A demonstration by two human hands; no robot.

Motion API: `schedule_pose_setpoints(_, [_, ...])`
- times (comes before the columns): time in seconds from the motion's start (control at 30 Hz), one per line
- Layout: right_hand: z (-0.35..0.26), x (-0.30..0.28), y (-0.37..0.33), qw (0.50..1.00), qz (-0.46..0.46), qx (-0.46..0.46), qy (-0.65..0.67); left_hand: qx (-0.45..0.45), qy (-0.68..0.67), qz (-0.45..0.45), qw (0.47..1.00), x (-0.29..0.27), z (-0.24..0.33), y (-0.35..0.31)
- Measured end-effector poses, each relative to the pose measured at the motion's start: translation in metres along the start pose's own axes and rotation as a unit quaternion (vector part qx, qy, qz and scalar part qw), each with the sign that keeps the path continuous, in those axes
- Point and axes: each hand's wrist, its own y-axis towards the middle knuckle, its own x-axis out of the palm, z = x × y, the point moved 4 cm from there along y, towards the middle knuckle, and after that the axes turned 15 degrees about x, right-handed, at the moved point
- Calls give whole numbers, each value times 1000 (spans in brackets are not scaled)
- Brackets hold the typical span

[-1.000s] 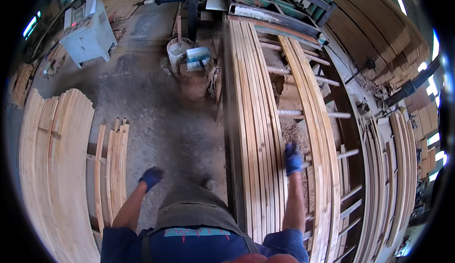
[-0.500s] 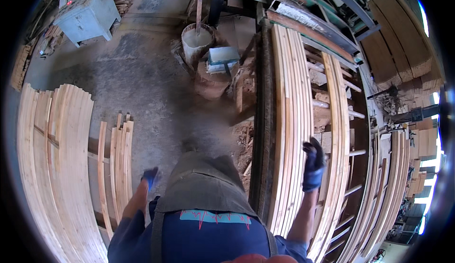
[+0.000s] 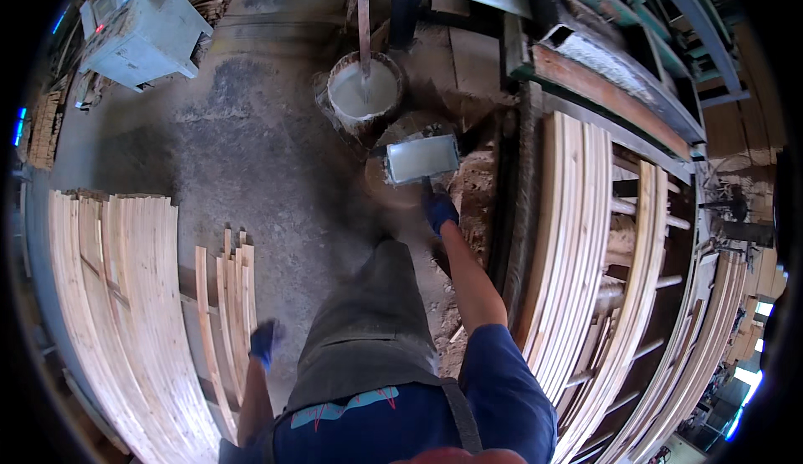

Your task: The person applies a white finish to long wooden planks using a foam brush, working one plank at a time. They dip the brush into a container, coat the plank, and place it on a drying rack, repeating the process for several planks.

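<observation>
My right hand (image 3: pixel 439 210), in a dark blue glove, reaches forward and is closed round the dark handle of a flat rectangular spreader (image 3: pixel 422 159) with a whitish face. The spreader lies over a round brownish container (image 3: pixel 386 186), mostly hidden beneath it. Just beyond stands a bucket (image 3: pixel 365 87) of whitish liquid, with a wooden stick (image 3: pixel 365 33) upright in it. My left hand (image 3: pixel 266 343), also gloved in blue, hangs low beside thin wooden strips (image 3: pixel 237 297). It holds nothing that I can see; its fingers look loosely apart, slightly blurred.
Long boards (image 3: pixel 565 238) lie on a roller rack (image 3: pixel 623 206) to my right, beside a dark metal rail (image 3: pixel 520 213). Stacked planks (image 3: pixel 125 288) stand at the left. A pale metal cabinet (image 3: pixel 146 29) is at the far left; machinery (image 3: pixel 619 71) stands at the far right.
My right hand has left the boards on the rack, swung left and forward, and taken hold of the spreader's handle. My body and view have turned; my left hand still hangs low.
</observation>
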Motion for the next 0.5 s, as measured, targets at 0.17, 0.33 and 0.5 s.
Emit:
schedule_pose_setpoints(0.17, [-4,82,55,918,120,-221,-306,-308,33,158,938,3,1,-150])
schedule_pose_setpoints(0.33, [-32,32,40,954,103,-149,-237,-230,157,48,959,-19,0,-130])
schedule_pose_setpoints(0.5, [-66,-75,-6,994,102,-33,13,-219,92,-34,971,17,86,1])
